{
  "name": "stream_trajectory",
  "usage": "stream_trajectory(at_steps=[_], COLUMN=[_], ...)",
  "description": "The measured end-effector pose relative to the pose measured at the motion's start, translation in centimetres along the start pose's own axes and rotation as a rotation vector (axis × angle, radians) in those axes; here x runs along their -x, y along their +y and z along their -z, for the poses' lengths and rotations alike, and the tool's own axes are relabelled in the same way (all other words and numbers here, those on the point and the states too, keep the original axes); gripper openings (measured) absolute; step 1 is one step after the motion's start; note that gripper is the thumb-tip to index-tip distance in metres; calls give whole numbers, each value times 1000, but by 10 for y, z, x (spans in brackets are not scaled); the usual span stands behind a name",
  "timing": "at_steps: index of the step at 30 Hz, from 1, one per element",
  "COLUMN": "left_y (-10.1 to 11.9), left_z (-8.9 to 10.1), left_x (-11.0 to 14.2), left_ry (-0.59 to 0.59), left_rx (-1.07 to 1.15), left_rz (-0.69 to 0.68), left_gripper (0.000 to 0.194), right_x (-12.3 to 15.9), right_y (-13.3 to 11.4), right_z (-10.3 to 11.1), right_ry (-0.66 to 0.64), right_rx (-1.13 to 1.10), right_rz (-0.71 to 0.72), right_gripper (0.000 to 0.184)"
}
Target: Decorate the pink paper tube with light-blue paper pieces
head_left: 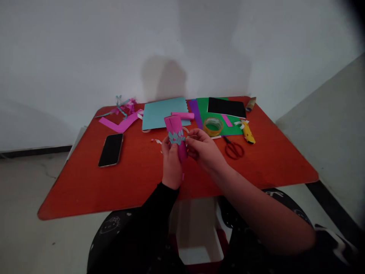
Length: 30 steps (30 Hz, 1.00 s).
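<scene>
A: What's in the left hand (172, 167)?

B: A magenta paper tube (180, 148), held over the middle of the desk (85, 190) and tilted slightly. The left grip is closed around its lower half, and a band of light blue scalloped paper (176, 137) runs around its middle.

A: And the right hand (203, 148)?

B: That grip is closed too, with the fingertips (188, 137) pinched against the tube at the right end of the band.

A: What's lying closest to them?

B: Just behind the tube, a pink paper roll (183, 115) rests on a teal card sheet (162, 114). To the right, a tape roll (212, 126) sits on a green paper sheet (230, 129), with a purple paper sheet (195, 114) beside it and a black paper sheet (226, 107) on top. Red-handled scissors (234, 149) lie just in front.

A: Anything on the left?

B: A black smartphone (111, 150) lies face up, near a bent magenta paper strip (119, 123) and a tangle of pink and blue paper scraps (125, 107) at the far edge
</scene>
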State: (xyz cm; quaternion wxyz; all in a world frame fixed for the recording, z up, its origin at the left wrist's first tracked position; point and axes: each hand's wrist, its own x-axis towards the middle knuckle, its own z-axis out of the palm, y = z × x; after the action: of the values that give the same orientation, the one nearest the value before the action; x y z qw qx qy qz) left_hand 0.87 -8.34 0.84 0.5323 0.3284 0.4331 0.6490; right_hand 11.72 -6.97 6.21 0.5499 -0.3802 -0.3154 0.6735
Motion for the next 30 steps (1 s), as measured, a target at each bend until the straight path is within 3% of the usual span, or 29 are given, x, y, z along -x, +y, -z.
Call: stream_trajectory(at_steps=[9,16,30], left_y=[0,4,13], left_z=[-3,-2,-2], left_x=[4,8,13], left_ry=[-31,-48,-106], left_rx=[4,-124,-152], left_rz=[-99,-195,-283], left_gripper=[38,40,47], right_x=[5,5,4], right_y=[-3,-5,-26], right_z=[-5,-4,8], right_ry=[-20,-28,-228], right_rx=[25,86,25], right_rz=[40,42,-68], right_gripper=[35,31,38])
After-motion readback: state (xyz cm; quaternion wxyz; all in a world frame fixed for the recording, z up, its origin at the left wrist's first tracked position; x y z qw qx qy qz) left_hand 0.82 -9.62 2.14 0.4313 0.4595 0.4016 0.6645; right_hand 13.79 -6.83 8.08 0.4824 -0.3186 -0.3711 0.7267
